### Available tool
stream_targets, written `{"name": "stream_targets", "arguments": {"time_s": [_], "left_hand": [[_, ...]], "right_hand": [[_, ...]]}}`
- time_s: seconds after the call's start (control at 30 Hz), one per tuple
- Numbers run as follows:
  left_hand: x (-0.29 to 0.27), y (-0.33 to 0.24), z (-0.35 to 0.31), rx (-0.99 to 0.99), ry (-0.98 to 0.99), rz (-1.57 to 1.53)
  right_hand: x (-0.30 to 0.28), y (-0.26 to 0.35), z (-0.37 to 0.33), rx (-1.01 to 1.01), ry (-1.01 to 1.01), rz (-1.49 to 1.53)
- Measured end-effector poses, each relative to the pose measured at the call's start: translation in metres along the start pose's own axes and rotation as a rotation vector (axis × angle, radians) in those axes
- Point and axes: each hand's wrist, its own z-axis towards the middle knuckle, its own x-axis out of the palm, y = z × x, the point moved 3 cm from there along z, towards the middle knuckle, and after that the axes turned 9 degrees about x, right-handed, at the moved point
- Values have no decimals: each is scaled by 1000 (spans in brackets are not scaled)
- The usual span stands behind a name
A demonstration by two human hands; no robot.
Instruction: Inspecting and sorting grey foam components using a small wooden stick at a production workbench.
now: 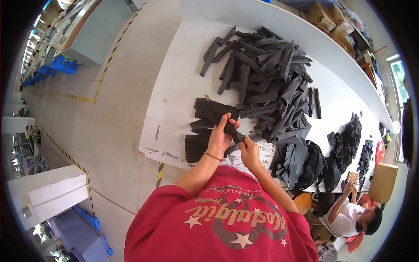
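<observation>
A black fabric strip is stretched between my two hands above the near edge of the white table. My left hand is closed round its upper part, thumb and fingertips pointing up. At the lower end, my right hand pinches the strip. Flat black fabric pieces lie in fanned stacks beside and beyond my left hand. Farther out, a large heap of rolled or folded black fabric tubes spreads over the table, its near side close to my right hand.
On the white table, grey fabric strips and black bundles sit to the right. A raised white panel borders the far side. At lower right a seated person handles something, near a cardboard box.
</observation>
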Motion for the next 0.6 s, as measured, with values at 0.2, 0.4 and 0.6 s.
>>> {"name": "stream_targets", "arguments": {"time_s": [0.2, 0.4, 0.6], "left_hand": [[16, -7, -7, 12, -105, 61], [20, -20, 4, 59, -137, 144], [12, -44, 21, 110, -179, 292]], "right_hand": [[8, 10, -14, -87, -207, -100], [5, -5, -40, 97, -10, -102], [-24, -9, -70, 179, 205, -147]]}}
